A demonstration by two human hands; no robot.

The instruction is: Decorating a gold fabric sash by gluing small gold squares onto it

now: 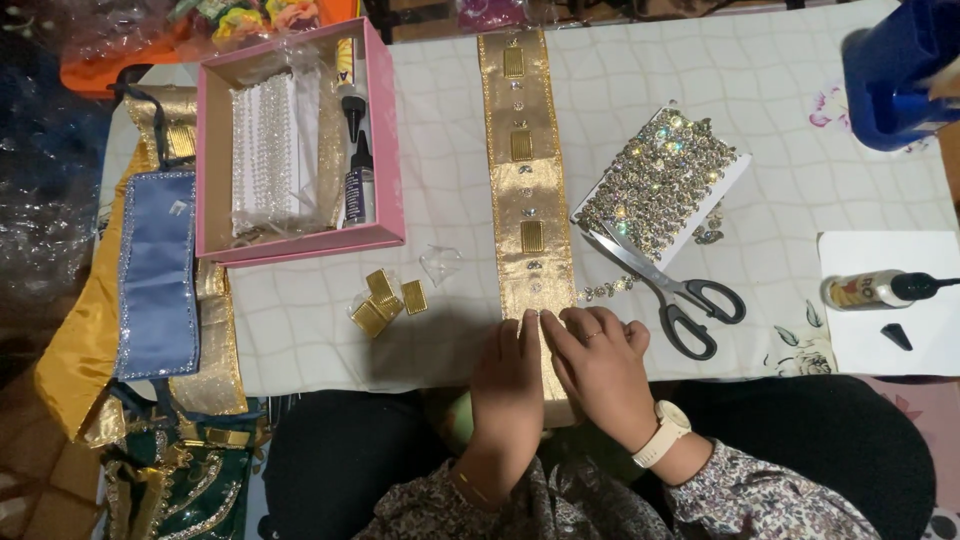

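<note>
- Gold ribbon (527, 180), a wide band studded with gold plates and small stones, runs straight down the middle of the white table (800, 120) from its far edge to its near edge.
- Both hands lie flat on the ribbon's near end, side by side and touching, fingers pointing away from the person.
- Left hand (508, 385) presses palm down, fingers together, gripping nothing.
- Right hand (600, 365) rests the same way, fingers slightly spread over the ribbon's right edge; a ring and a pale watch show.
- Black-handled scissors (670, 290) lie just right of the right hand, beside a card of sparkling stone trim (665, 180).
- Loose gold plates (388, 300) sit near the left hand, to its far left.
- A pink box (385, 130) holding pearl strings stands further left.
- A glue bottle (870, 290) lies on white paper, well apart at the right.
</note>
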